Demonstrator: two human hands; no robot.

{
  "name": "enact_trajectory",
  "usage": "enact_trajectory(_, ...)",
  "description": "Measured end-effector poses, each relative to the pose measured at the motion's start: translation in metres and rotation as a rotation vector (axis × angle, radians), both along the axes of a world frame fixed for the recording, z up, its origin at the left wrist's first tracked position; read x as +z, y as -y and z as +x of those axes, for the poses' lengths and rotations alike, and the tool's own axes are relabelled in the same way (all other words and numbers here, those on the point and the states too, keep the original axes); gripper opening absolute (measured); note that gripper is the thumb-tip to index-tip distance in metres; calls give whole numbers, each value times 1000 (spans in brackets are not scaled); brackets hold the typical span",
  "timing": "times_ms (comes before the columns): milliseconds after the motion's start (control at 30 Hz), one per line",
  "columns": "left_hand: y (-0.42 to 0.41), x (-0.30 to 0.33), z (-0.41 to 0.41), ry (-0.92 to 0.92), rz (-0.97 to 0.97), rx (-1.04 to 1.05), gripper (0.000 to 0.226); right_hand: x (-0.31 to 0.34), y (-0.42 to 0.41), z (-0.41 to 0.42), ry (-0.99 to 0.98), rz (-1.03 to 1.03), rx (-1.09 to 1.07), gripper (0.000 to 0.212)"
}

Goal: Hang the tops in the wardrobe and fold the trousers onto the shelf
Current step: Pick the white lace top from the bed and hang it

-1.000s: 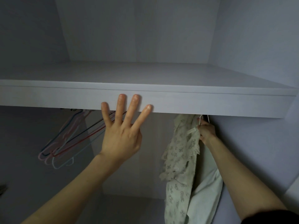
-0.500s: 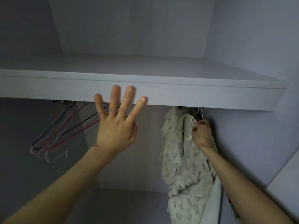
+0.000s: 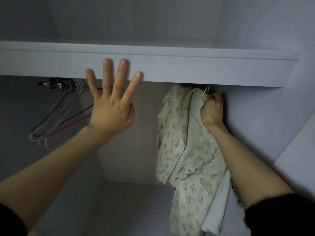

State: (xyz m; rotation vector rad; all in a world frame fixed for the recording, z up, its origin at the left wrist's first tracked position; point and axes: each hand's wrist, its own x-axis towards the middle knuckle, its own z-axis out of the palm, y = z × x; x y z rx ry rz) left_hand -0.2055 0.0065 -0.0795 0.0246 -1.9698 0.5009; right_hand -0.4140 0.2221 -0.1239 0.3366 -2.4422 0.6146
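A cream patterned top [image 3: 189, 150] hangs on a white hanger [image 3: 205, 93] at the right of the wardrobe, just under the white shelf [image 3: 187, 68]. My right hand [image 3: 212, 109] grips the hanger's neck below its hook, whose top is hidden behind the shelf edge. A plain white garment [image 3: 216, 212] hangs behind the patterned top. My left hand [image 3: 111, 101] is spread flat, with its fingertips pressed against the shelf's front edge.
Several bare coloured hangers [image 3: 59, 120] hang from the rail at the left, behind my left hand. The wardrobe's right wall [image 3: 265, 116] stands close beside my right hand. The shelf top above holds nothing visible.
My right hand has lowered slightly with the hanger and the top has swung more open toward me. The view has dropped a little. My left hand stays on the shelf edge.
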Motion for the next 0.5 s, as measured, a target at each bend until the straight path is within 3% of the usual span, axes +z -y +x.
enact_trajectory(233,-6,-2,-6,-56,35,-3,87,12,12,-10,22,-10,-25,32)
enact_trajectory(500,-9,-8,-9,-38,72,-10,101,17,19,-19,190,105,-106,29)
